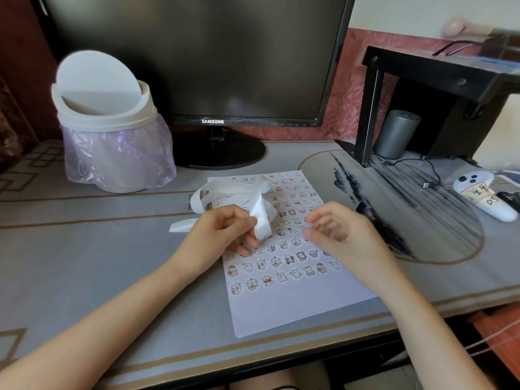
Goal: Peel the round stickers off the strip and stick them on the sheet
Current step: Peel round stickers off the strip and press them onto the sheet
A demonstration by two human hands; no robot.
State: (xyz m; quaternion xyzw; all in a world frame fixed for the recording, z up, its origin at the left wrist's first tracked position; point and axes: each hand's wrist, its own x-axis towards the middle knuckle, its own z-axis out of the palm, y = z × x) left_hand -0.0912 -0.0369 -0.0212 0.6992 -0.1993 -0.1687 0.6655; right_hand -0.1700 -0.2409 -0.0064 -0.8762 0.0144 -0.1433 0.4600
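Over the middle of the sheet (295,308), the strip (261,218) hangs in loose white loops. Its near end is pinched between the thumb and curled fingers of the left hand (222,235), and the rest trails back across the sheet and onto the desk (98,249). It looks thin, limp and nearly weightless, a slick backing paper likely to crease or tear under a hard pull. It is best held close to the next sticker, with that sticker lifted at its edge by a nail. Rows of round stickers (281,261) cover most of the sheet. The right hand (340,235) hovers near the strip with its fingers loosely curled. It is blurred, so I cannot tell whether it pinches a sticker. A lidded bin (109,122) and a monitor (197,52) stand behind.
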